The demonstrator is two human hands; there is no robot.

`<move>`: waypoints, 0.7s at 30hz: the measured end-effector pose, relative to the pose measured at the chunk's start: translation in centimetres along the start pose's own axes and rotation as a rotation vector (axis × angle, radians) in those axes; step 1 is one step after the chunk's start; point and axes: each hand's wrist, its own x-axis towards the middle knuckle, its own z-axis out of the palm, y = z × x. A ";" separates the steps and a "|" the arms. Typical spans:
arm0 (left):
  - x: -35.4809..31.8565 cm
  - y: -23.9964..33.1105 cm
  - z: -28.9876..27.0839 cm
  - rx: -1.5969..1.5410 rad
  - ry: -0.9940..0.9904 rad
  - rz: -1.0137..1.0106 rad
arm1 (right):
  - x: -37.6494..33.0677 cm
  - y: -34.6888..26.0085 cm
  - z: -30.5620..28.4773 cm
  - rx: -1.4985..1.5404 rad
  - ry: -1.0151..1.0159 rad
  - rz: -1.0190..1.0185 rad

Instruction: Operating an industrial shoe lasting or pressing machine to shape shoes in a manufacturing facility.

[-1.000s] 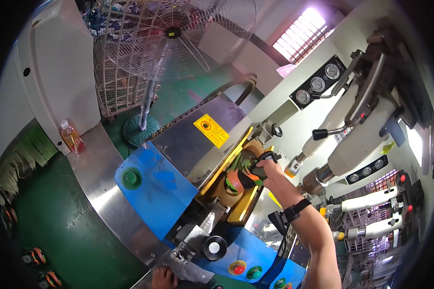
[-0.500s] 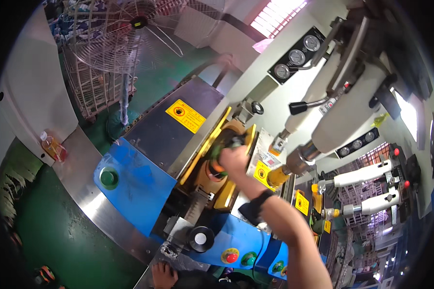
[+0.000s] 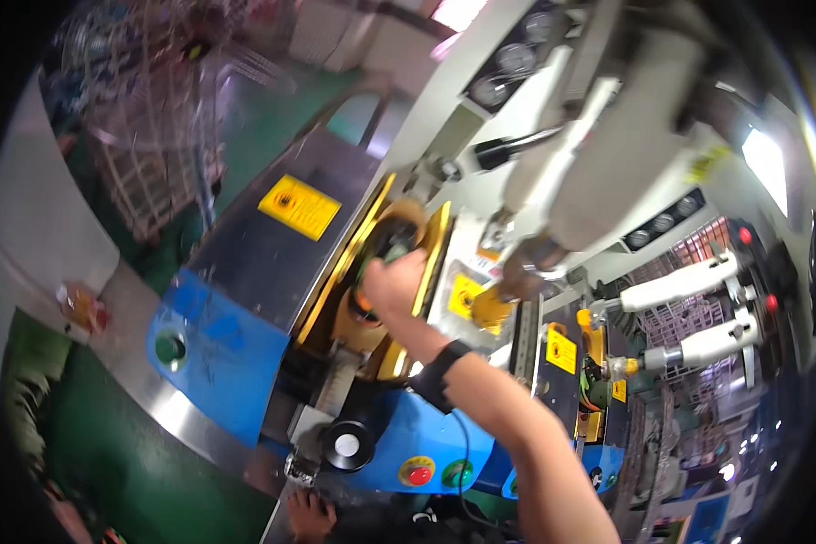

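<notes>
Blue machine (image 3: pixel 218 349) with a grey top panel fills the centre of the head view, running from lower left toward upper right; a yellow warning label (image 3: pixel 299 207) sits on the panel. White machine head (image 3: pixel 607 172) hangs above and to the right of it, with gauges (image 3: pixel 508 68) near the top edge. Yellow-framed opening (image 3: pixel 372 245) lies between panel and head; inside it sits a tan, rounded workpiece (image 3: pixel 358 317). Right hand (image 3: pixel 394 283), forearm entering from the lower edge and bearing a black wristband (image 3: pixel 440 372), reaches into the opening; its grip is closed on a dark green part (image 3: pixel 392 247) just above the workpiece. Left hand (image 3: pixel 310 515) shows only partly at the lower edge, fingers resting near the machine's base; whether its grip is closed cannot be told. Black knob (image 3: pixel 346 444), red button (image 3: pixel 417 472) and green button (image 3: pixel 456 471) line the lower front.
</notes>
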 end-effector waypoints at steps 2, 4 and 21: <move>-0.3 0.3 -0.3 0.039 0.078 0.070 | -0.2 -0.9 -1.4 0.122 -0.086 0.016; -0.6 0.7 -0.6 0.024 -0.312 -0.201 | -0.8 -1.1 -3.9 0.124 -0.204 -0.019; -3.6 8.5 -0.6 -0.392 0.017 -0.423 | -23.7 18.5 -27.7 -0.163 -0.522 -0.682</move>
